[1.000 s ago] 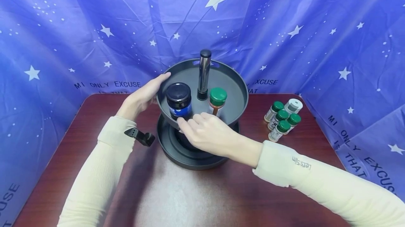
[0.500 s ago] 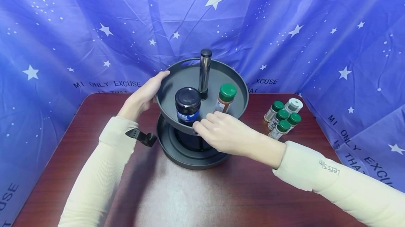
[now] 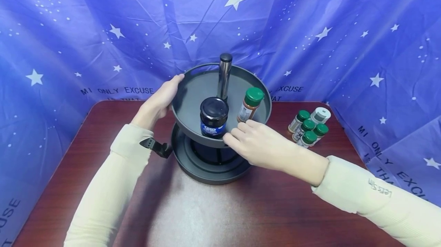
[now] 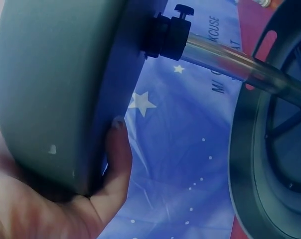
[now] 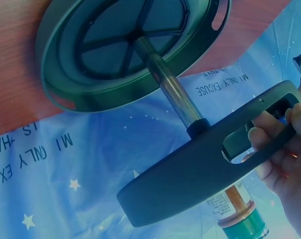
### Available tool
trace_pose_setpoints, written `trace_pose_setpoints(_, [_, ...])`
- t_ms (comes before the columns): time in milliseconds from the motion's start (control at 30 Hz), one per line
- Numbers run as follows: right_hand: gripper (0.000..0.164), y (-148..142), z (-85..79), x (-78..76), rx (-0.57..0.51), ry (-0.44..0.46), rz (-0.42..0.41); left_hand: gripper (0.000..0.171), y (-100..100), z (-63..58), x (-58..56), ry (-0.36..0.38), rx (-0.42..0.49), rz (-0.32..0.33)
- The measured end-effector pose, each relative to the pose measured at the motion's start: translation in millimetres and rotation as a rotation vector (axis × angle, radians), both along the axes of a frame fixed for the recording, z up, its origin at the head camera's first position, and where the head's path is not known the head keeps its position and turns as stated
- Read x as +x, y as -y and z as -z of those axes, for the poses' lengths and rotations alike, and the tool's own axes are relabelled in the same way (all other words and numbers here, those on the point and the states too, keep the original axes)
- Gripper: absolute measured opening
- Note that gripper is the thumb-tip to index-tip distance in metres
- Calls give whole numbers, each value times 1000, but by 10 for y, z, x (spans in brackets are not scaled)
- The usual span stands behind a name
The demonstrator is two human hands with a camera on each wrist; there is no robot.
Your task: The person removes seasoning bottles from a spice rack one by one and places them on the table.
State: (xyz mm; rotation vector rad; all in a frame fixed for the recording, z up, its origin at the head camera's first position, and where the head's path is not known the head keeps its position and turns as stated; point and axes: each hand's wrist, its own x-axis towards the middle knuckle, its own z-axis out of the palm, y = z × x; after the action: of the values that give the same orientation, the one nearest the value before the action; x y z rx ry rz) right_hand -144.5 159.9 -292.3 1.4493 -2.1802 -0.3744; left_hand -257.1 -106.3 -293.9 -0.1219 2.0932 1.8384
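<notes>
A dark grey two-tier turntable stands on the table. At the left edge of its upper tray, my left hand holds the rim, with its thumb under the tray in the left wrist view. My right hand grips the front rim, its fingers curled through the handle slot in the right wrist view. On the upper tray stand a dark-lidded jar with a blue label and a green-capped spice bottle, both upright. The right hand is just in front of them and hides the bottle's base.
A metal post rises through the upper tray. The lower tray sits below on the reddish wooden table. Several spice bottles with green or pale caps stand at the right. A blue starry curtain hangs behind.
The upper tray has turned, its front moving right with my right hand. The jar and spice bottle have moved right with it. My left hand stays at the left rim.
</notes>
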Motion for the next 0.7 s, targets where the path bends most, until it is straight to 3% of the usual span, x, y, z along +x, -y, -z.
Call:
trace_pose_setpoints(300, [25,-66,-48,-20,0,35,3,49,-22,-14,5,-27,-94,-40])
trace_pose_setpoints(700, [16,-70,-87,-31,-99,69,-24,68,-14,-5,-10,-64,-325,-14])
